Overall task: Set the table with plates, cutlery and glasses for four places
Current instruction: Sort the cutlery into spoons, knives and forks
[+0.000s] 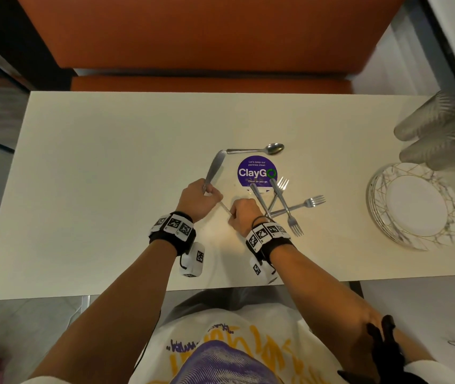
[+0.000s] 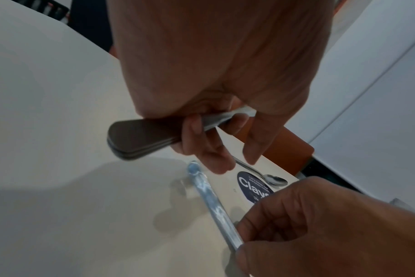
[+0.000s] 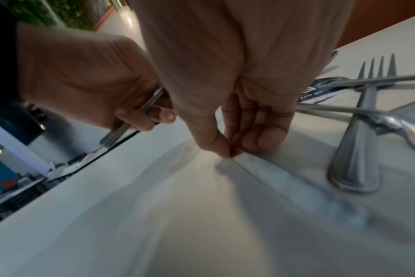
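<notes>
My left hand [image 1: 201, 195] grips a bundle of steel knives [image 1: 215, 166], blades pointing away from me; their stacked handles [image 2: 142, 139] stick out below the curled fingers [image 2: 194, 135]. One more knife [image 1: 225, 207] lies flat on the white table [image 1: 96, 176] between my hands. My right hand [image 1: 241, 213] pinches this knife [image 3: 284, 180] between thumb and forefinger [image 3: 222, 148]. Three forks [image 1: 290, 209] lie crossed just right of my right hand. A spoon [image 1: 262, 149] lies beyond a purple round sticker [image 1: 256, 171].
A stack of white plates with gold lines [image 1: 414, 206] sits at the table's right end. Clear ribbed glasses [image 1: 442, 128] stand behind the plates. An orange bench [image 1: 209, 37] runs along the far side. The table's left half [image 1: 82, 217] is bare.
</notes>
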